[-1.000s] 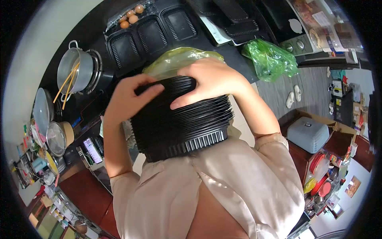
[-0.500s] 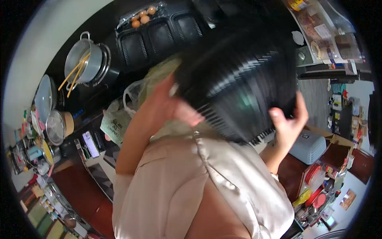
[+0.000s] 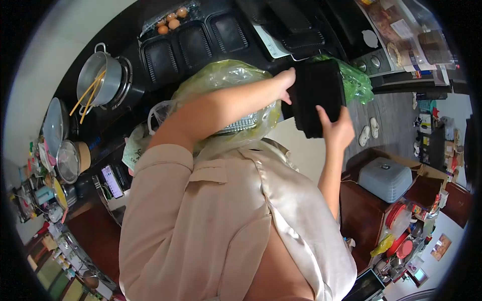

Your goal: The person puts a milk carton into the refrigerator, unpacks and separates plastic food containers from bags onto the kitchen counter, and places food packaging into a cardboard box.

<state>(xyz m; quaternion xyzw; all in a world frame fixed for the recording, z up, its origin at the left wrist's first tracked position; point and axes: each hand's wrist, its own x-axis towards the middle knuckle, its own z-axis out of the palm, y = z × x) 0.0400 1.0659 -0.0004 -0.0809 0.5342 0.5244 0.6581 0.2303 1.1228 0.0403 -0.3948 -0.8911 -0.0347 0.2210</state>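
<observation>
A stack of black plastic food trays (image 3: pixel 319 98) is held between my two hands, to the right of my body. My left hand (image 3: pixel 286 85) closes on its left edge, with that arm reaching across a yellowish clear plastic bag (image 3: pixel 226 72). At the near right corner, my right hand (image 3: pixel 338 129) grips the stack with the thumb over the top. Behind the stack shows a green plastic bag (image 3: pixel 357 84), partly hidden by it. Clear ridged plastic (image 3: pixel 243 123) shows inside the yellowish bag, under my left forearm.
Black compartment trays (image 3: pixel 193 42) lie on the counter beside a clear egg carton with several eggs (image 3: pixel 173 24). A pot (image 3: pixel 103 75) with chopsticks stands left. A phone (image 3: pixel 112 181) lies lower left. White shoes (image 3: pixel 369 131) and a grey box (image 3: pixel 385 179) are at right.
The black tray stack has moved right and away from the camera, both hands still on it. My left arm now stretches across the yellowish bag. The green bag has come into view.
</observation>
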